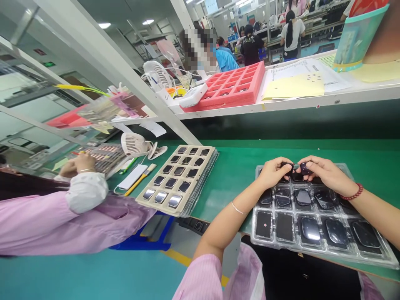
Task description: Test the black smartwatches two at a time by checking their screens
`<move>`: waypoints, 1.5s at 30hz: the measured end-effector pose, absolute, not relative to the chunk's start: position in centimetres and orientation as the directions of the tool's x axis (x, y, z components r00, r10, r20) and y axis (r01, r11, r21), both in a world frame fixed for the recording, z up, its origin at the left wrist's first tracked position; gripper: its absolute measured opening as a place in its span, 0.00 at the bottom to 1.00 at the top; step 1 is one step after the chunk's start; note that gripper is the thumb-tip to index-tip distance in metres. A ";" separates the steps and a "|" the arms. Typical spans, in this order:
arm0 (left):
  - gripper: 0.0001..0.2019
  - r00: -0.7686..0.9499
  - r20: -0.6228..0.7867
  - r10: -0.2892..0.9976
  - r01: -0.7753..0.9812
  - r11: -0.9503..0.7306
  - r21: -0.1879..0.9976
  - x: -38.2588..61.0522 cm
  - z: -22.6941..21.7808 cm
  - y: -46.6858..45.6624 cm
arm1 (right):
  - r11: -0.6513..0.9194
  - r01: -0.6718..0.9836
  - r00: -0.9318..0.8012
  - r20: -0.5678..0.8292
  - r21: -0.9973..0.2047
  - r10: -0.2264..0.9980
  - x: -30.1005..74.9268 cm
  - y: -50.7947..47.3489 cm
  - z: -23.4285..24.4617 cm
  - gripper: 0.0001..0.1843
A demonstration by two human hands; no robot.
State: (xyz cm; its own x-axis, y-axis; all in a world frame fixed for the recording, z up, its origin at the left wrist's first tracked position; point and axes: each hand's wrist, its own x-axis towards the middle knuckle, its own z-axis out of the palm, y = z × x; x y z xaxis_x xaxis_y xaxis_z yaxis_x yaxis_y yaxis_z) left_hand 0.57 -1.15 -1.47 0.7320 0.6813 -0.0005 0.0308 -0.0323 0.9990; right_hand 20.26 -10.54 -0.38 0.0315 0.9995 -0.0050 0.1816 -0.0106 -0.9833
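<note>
My left hand [272, 174] is closed, pinching a small black rounded piece [286, 167], which looks like a smartwatch case. Beside it, my right hand [326, 171] grips a second black smartwatch case [305, 168] between thumb and fingers. Both hands are over the far rows of a clear plastic tray [283, 245]. Its pockets hold several dark rounded-square watch pieces, among them a glossy one [310, 228] in the front row. Two front-left pockets show flat dark grey surfaces. The far pockets are partly hidden by my hands.
Left on the green bench [215, 187] sits a stacked beige tray [162, 175] of watch screens, near a yellow-handled brush [137, 183] and white fan [136, 144]. A co-worker's sleeve [46, 225] is further left. The shelf above bears a red foam tray [229, 100] and a teal cup [356, 41].
</note>
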 end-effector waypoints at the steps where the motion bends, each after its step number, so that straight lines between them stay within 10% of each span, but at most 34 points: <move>1: 0.15 0.733 0.005 0.680 0.028 -0.038 0.999 0.6 -1.5 -1.1 | -0.014 0.182 0.031 -0.009 -0.983 0.999 20.3 -10.5 -0.4 0.22; 45: 0.20 0.716 0.040 0.697 0.034 -0.091 0.995 0.5 -1.9 -0.8 | -0.062 0.121 0.035 -0.058 -0.991 0.998 20.0 -10.7 0.1 0.16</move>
State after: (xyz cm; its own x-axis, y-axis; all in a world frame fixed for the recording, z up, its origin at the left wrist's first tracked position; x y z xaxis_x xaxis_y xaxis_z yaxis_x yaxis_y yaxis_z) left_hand 0.48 -0.78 -1.86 0.7163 0.6967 0.0397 0.0337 -0.0914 0.9952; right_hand 19.99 -10.68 0.13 0.0353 0.9977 -0.0581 0.1213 -0.0620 -0.9907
